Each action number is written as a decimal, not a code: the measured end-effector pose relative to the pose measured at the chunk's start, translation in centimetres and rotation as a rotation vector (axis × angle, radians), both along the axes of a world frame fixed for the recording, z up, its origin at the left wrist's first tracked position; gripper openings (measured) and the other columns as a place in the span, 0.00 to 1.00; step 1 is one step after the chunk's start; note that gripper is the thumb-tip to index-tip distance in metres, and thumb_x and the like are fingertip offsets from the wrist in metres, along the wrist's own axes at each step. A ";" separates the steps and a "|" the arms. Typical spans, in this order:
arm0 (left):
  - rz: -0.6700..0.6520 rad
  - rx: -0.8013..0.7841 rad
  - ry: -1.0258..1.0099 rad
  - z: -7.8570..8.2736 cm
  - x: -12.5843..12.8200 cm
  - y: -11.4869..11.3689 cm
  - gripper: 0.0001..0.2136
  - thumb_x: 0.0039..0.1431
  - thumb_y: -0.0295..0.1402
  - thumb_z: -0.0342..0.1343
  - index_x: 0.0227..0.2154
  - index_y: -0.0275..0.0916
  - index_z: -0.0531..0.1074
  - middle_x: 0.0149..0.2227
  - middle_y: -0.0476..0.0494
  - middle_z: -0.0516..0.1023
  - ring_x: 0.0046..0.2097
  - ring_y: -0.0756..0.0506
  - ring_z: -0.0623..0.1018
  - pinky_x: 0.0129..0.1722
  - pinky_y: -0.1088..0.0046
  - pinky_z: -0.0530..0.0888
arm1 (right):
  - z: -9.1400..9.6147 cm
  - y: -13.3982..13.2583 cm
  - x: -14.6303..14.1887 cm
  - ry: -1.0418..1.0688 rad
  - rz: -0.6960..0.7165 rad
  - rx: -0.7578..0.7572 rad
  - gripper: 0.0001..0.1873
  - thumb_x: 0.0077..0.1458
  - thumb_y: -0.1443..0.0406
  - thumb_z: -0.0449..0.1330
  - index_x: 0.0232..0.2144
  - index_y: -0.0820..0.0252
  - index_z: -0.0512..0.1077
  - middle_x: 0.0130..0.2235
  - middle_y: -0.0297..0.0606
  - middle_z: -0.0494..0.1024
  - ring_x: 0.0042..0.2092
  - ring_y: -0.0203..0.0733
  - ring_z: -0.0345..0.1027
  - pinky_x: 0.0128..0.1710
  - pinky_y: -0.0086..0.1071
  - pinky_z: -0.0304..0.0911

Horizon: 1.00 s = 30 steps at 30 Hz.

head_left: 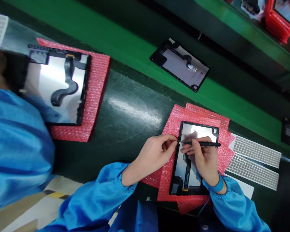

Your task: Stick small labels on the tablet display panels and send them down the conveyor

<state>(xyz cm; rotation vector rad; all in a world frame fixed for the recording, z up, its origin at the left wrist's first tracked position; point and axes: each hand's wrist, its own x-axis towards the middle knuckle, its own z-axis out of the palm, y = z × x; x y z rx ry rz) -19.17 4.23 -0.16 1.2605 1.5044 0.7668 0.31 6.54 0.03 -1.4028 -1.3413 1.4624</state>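
My right hand (204,158) grips a pair of black tweezers (209,144), held almost level over the tablet screen panel. Their thin tip points left, close to the panel's left edge. My left hand (157,149) is closed in a pinch at that same edge; what its fingertips hold, if anything, is too small to make out. Between and beneath my hands, the panel (176,174) lies back side up, with a silvery back, a black frame and a dark flex cable (188,174). Under it are sheets of pink bubble wrap (165,190). A blue band (217,185) circles my right wrist.
Sheets of small square stickers (256,151) lie right of the bubble wrap. Another panel (181,64) rests on the green strip behind. At left, a co-worker's blue sleeve (16,138) is beside a larger panel (53,77). A red-wrapped stack (279,24) stands top right.
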 end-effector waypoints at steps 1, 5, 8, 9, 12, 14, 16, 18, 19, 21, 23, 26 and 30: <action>0.002 -0.004 0.012 0.0 0.1 0.0 0.10 0.68 0.36 0.54 0.38 0.39 0.79 0.28 0.49 0.80 0.28 0.50 0.74 0.30 0.73 0.67 | -0.1 0.0 0.0 0.003 0.004 -0.003 0.13 0.69 0.54 0.65 0.41 0.56 0.71 0.32 0.38 0.87 0.31 0.41 0.85 0.29 0.29 0.81; 0.039 -0.013 0.139 -0.2 0.9 0.1 0.10 0.65 0.38 0.57 0.32 0.40 0.78 0.25 0.51 0.77 0.27 0.50 0.73 0.30 0.73 0.65 | -0.4 0.1 -0.1 0.006 0.007 -0.010 0.14 0.68 0.53 0.65 0.42 0.56 0.71 0.32 0.36 0.87 0.31 0.42 0.85 0.29 0.31 0.81; 0.074 -0.015 0.248 -0.3 1.5 0.3 0.10 0.62 0.38 0.59 0.26 0.41 0.73 0.23 0.52 0.75 0.25 0.50 0.71 0.30 0.73 0.63 | -0.5 0.5 -0.3 0.003 0.006 -0.020 0.16 0.67 0.51 0.66 0.42 0.56 0.71 0.32 0.35 0.86 0.30 0.42 0.84 0.29 0.31 0.81; 0.077 -0.013 0.271 -0.2 1.6 0.4 0.09 0.61 0.37 0.60 0.26 0.41 0.73 0.23 0.52 0.75 0.26 0.50 0.71 0.30 0.73 0.63 | -0.4 0.6 -0.3 0.008 -0.003 -0.022 0.16 0.67 0.51 0.66 0.42 0.56 0.71 0.31 0.35 0.86 0.29 0.42 0.84 0.28 0.31 0.81; 0.106 0.006 0.364 0.2 0.9 0.3 0.08 0.62 0.39 0.60 0.30 0.42 0.72 0.25 0.52 0.76 0.26 0.48 0.73 0.30 0.72 0.63 | 0.2 0.7 -0.1 0.047 -0.056 -0.017 0.18 0.67 0.49 0.65 0.40 0.56 0.70 0.29 0.35 0.86 0.27 0.42 0.84 0.25 0.31 0.80; 0.136 0.007 0.441 0.7 0.0 -0.1 0.11 0.65 0.45 0.58 0.33 0.43 0.73 0.25 0.51 0.76 0.26 0.47 0.74 0.30 0.71 0.62 | 0.7 0.4 0.6 0.082 -0.086 0.001 0.18 0.67 0.49 0.64 0.39 0.56 0.70 0.29 0.36 0.86 0.26 0.43 0.84 0.24 0.30 0.79; 0.090 -0.028 0.474 1.0 -0.8 -0.7 0.15 0.68 0.49 0.55 0.34 0.43 0.73 0.26 0.50 0.77 0.26 0.46 0.75 0.30 0.70 0.61 | 0.9 0.0 1.7 0.107 -0.092 0.023 0.17 0.68 0.50 0.64 0.39 0.56 0.70 0.30 0.37 0.86 0.27 0.43 0.84 0.26 0.31 0.80; -0.034 -0.074 0.456 1.3 -1.1 -1.3 0.15 0.69 0.47 0.54 0.32 0.43 0.71 0.25 0.50 0.75 0.26 0.45 0.74 0.30 0.69 0.61 | 0.6 -0.6 2.7 0.120 -0.089 0.037 0.17 0.68 0.50 0.65 0.40 0.57 0.70 0.30 0.37 0.87 0.28 0.44 0.85 0.29 0.32 0.81; -0.090 -0.075 0.434 1.5 -1.1 -1.6 0.14 0.70 0.45 0.53 0.31 0.43 0.70 0.25 0.50 0.74 0.27 0.45 0.74 0.31 0.68 0.61 | 0.3 -0.8 3.1 0.125 -0.093 0.043 0.17 0.68 0.50 0.65 0.40 0.57 0.70 0.30 0.38 0.87 0.29 0.44 0.85 0.30 0.33 0.81; -0.134 -0.011 0.369 1.8 -0.5 -2.1 0.12 0.72 0.39 0.50 0.31 0.43 0.66 0.28 0.50 0.73 0.30 0.45 0.73 0.33 0.68 0.62 | -0.5 -1.2 3.6 0.151 -0.114 0.057 0.17 0.68 0.50 0.65 0.41 0.57 0.70 0.30 0.38 0.87 0.30 0.45 0.85 0.31 0.34 0.82; -0.118 0.085 0.265 2.1 0.4 -2.4 0.11 0.74 0.37 0.47 0.33 0.43 0.64 0.31 0.50 0.72 0.33 0.46 0.72 0.36 0.67 0.64 | -1.2 -1.5 3.6 0.211 -0.145 0.086 0.16 0.69 0.51 0.64 0.40 0.56 0.69 0.29 0.37 0.87 0.29 0.45 0.85 0.32 0.36 0.82; -0.086 0.132 0.037 2.4 2.2 -2.6 0.07 0.75 0.36 0.46 0.38 0.43 0.63 0.35 0.50 0.70 0.35 0.47 0.71 0.38 0.69 0.67 | -1.4 -1.7 3.5 0.307 -0.212 0.150 0.14 0.71 0.52 0.62 0.40 0.55 0.68 0.27 0.35 0.86 0.28 0.45 0.85 0.34 0.39 0.83; 0.084 0.156 -0.265 1.7 4.8 -0.3 0.12 0.63 0.31 0.60 0.42 0.44 0.61 0.39 0.52 0.67 0.37 0.50 0.71 0.39 0.74 0.69 | -0.9 -2.0 4.7 0.325 -0.293 0.246 0.12 0.72 0.54 0.61 0.41 0.55 0.70 0.29 0.36 0.87 0.29 0.47 0.85 0.31 0.38 0.82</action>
